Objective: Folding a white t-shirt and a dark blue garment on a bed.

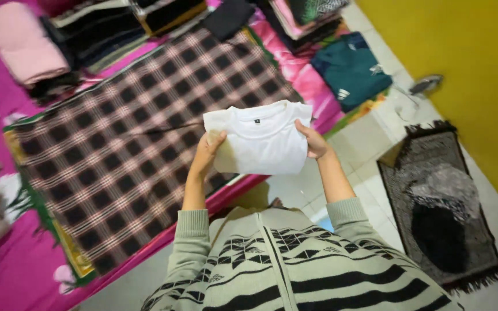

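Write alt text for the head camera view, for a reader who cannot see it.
A person's left hand and right hand hold up a folded white T-shirt above a dark plaid blanket spread on a pink bed. Folded clothes, including a pink stack and a teal shirt, lie around it.
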